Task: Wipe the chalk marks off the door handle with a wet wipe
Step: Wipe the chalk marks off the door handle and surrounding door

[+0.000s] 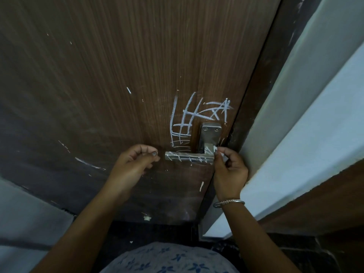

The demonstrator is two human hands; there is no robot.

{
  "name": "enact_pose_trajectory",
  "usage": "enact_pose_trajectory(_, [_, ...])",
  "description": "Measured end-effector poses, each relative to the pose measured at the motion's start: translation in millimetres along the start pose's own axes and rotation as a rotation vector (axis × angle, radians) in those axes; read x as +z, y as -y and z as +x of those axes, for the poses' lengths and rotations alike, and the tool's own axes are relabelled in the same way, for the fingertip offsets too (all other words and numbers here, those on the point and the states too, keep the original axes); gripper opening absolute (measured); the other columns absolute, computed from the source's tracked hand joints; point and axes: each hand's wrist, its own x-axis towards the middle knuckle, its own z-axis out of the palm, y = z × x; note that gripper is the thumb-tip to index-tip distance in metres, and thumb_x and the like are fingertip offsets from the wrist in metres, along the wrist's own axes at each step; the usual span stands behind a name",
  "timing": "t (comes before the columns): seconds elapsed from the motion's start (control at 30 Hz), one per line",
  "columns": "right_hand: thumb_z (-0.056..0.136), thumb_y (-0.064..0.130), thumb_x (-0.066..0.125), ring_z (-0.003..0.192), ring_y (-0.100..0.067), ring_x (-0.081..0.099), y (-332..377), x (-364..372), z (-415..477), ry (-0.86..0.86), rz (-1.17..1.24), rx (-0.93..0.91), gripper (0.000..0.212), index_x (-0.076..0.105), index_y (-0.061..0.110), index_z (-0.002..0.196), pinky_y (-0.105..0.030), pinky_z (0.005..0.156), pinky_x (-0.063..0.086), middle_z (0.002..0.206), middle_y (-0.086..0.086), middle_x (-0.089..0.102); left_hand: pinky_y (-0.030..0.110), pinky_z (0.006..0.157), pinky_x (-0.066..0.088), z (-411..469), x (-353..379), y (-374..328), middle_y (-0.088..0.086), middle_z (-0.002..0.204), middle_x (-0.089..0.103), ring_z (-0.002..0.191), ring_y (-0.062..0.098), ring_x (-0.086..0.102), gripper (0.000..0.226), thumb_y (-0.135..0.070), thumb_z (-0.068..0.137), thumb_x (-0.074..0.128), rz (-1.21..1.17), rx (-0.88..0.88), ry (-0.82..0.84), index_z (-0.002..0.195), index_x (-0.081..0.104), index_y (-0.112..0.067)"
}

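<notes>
No legible text, label, brand or number found. The chalk marks [197,117] on the door [118,75] and the door handle [189,156] are crossed strokes forming no readable characters.

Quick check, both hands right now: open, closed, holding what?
Left hand: fingers curled, holding nothing, beside the free end of the door handle.
Right hand: pinching a small white piece, chalk or wipe unclear, at the handle's corner.
</notes>
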Motion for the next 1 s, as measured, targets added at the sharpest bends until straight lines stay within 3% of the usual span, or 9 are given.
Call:
enact_pose_trajectory(0.07, [0.084,0.007,0.067,0.084,-0.011,0.066,-2,0,-1,0.007,-0.008,0.018,0.022,0.066,0.030,0.086,-0.022,0.077,0.054,0.087,0.003,0.070,0.024,0.059,0.040,-1,1,1,-0.005,0.077,0.073,0.069,0.008,0.056,0.011,-0.017,0.087,0.058,-0.004,-0.008,-0.004,0.085,0.067,-0.023])
enact_pose_trajectory(0.27, [0.083,0.010,0.067,0.079,-0.002,0.064,6,0,5,-0.018,0.024,-0.056,0.025,0.066,0.035,0.082,-0.012,0.072,0.050,0.083,0.008,0.069,0.023,0.059,0.039,-7,6,1,-0.009,0.070,0.071,0.066,0.006,0.054,0.013,-0.021,0.090,0.054,-0.012,0.012,-0.027,0.085,0.066,-0.023])
enact_pose_trajectory(0.43, [0.083,0.011,0.068,0.082,-0.008,0.066,-5,2,-7,0.042,-0.018,0.103,0.022,0.066,0.033,0.083,-0.030,0.076,0.057,0.083,0.009,0.069,0.023,0.058,0.038,-12,12,1,-0.007,0.072,0.069,0.067,0.007,0.052,0.013,-0.021,0.090,0.054,-0.016,0.028,-0.032,0.086,0.066,-0.022])
enact_pose_trajectory(0.57, [0.079,0.014,0.072,0.076,0.001,0.065,-4,7,-12,0.029,0.026,0.154,0.024,0.064,0.037,0.078,-0.025,0.070,0.058,0.078,0.021,0.067,0.016,0.054,0.041,-15,10,3,-0.008,0.071,0.070,0.063,0.002,0.053,0.014,-0.020,0.091,0.053,0.006,0.029,-0.024,0.088,0.067,-0.021])
enact_pose_trajectory(0.7, [0.078,0.006,0.073,0.077,-0.014,0.068,-6,3,-13,-0.021,0.123,0.191,0.024,0.067,0.029,0.079,-0.033,0.069,0.058,0.078,0.007,0.070,0.007,0.047,0.040,-17,5,6,-0.008,0.067,0.070,0.056,-0.003,0.052,0.014,-0.017,0.090,0.053,-0.024,0.034,-0.056,0.086,0.066,-0.019])
enact_pose_trajectory(0.77, [0.075,-0.002,0.072,0.076,-0.020,0.068,-6,4,-16,-0.002,0.309,0.359,0.025,0.068,0.022,0.080,-0.034,0.066,0.057,0.079,0.000,0.071,0.007,0.047,0.039,-19,3,7,-0.007,0.067,0.070,0.056,-0.003,0.053,0.014,-0.016,0.090,0.054,-0.032,0.033,-0.068,0.085,0.066,-0.018])
enact_pose_trajectory(0.87, [0.077,-0.014,0.062,0.067,-0.013,0.067,3,14,-24,0.053,0.831,0.784,0.027,0.062,0.012,0.085,-0.024,0.059,0.056,0.076,-0.002,0.069,0.007,0.047,0.040,-21,-1,10,-0.007,0.069,0.071,0.056,-0.003,0.054,0.013,-0.017,0.090,0.054,-0.034,0.025,-0.077,0.087,0.067,-0.017])
enact_pose_trajectory(1.0, [0.084,-0.012,0.054,0.061,-0.011,0.068,15,25,-24,0.066,0.998,1.029,0.020,0.062,0.005,0.090,-0.020,0.055,0.055,0.071,-0.005,0.070,0.011,0.050,0.041,-22,-8,14,-0.007,0.071,0.072,0.058,-0.003,0.055,0.013,-0.019,0.089,0.055,-0.023,0.011,-0.099,0.087,0.068,-0.018])
